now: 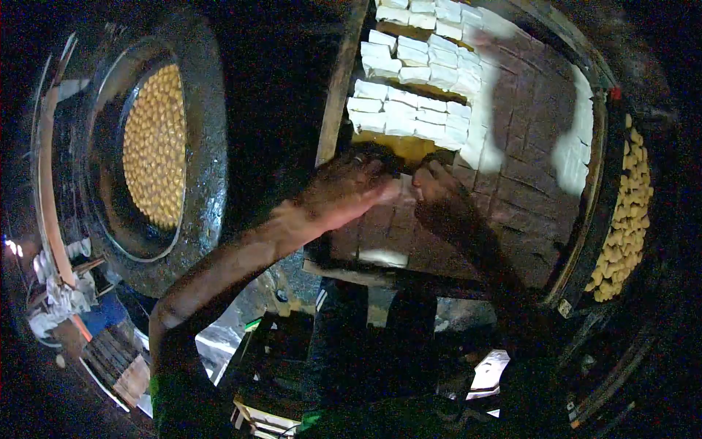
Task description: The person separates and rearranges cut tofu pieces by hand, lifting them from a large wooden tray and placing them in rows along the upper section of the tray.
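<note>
A wooden-framed tray holds a wide slab scored into rectangles, partly in shadow. At its far left, rows of white blocks that look like tofu stand apart, with a yellowish surface showing between them. My left hand reaches across to the slab's cut edge, its fingers curled down. Close beside it, my right hand has its fingers bent at the same edge. Both sets of fingertips are in shadow, so what they grip is hidden.
To the left is a large round pan full of small golden pieces. Beyond the tray's right side lies a heap of yellowish pieces. A wooden crate stands low, near my legs. The surroundings are dark.
</note>
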Tool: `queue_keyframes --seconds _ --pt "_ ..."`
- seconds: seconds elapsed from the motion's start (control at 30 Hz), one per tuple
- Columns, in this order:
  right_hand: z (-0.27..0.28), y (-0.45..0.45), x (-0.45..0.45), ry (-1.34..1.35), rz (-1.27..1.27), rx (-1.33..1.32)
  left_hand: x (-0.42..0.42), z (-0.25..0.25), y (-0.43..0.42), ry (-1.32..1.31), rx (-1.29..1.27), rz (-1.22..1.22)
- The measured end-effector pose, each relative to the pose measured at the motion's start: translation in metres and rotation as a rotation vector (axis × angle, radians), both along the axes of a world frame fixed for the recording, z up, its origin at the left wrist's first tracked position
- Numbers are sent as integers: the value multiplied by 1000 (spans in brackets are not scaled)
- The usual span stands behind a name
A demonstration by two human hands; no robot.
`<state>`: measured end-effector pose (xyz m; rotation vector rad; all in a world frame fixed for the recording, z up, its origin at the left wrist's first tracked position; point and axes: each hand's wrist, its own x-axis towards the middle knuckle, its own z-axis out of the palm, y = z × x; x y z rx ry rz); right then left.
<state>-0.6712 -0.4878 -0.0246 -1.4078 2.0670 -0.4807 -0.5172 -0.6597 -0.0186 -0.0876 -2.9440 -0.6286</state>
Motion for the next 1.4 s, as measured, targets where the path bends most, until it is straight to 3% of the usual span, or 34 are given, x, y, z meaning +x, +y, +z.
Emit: queue_keyframes --seconds 0.07,0.13,0.23,0.3,0.33,0.4,0.47,0.53,0.63,0.7,0.73,0.77,0.9,0.93,1.0,1.03,1.07,1.13,1.2,1.4 --pt "-4 4 -3 12 38 -36 -6 19 -3 -441 190 23" --pt "-2 8 -7 67 104 -75 1 3 -11 -318 125 -66" --pt "21 1 -16 -312 74 4 1 -6 -17 -166 96 -164" --pt "9 2 -25 -349 235 -283 0 -13 -19 -136 132 -171" --pt "5 3 -27 -360 289 -378 -3 -18 -17 -335 422 -74" --pt "12 1 -25 -590 -47 193 -6 -19 -14 -531 715 28" --pt "11 1 -26 -435 17 121 -9 -16 -12 -139 234 -118" --pt "6 2 -28 -279 78 49 -11 -11 -10 -186 250 -101" --pt "-16 3 -33 -595 -99 118 -12 -47 -5 -304 354 -85" --pt "-27 9 -37 -194 193 -48 -16 -36 -5 -375 442 -85" --pt "-31 12 -38 -56 281 -108 -13 -23 -5 -340 323 -86" --pt "-36 18 -38 -142 201 -87 -13 -8 -6 -304 206 -87" --pt "-45 17 -45 -392 75 39 -14 -5 -7 -342 187 -119" --pt "-42 16 -46 -447 59 73 -12 -6 -6 -229 167 -130" --pt "28 -13 -32 -688 15 174 -8 -16 -6 -119 147 -139" --pt "26 -10 -31 -690 17 174 -6 -27 -6 -127 134 -156" --pt "21 -5 -33 -356 211 115 -7 -27 -6 -134 120 -174" --pt "11 6 -36 -18 398 54 -4 -24 -7 -244 85 -193" --pt "-5 13 -41 92 479 -1 -1 -24 -7 -358 50 -212" --pt "-45 47 -46 160 564 -144 6 -53 0 -216 345 -190"
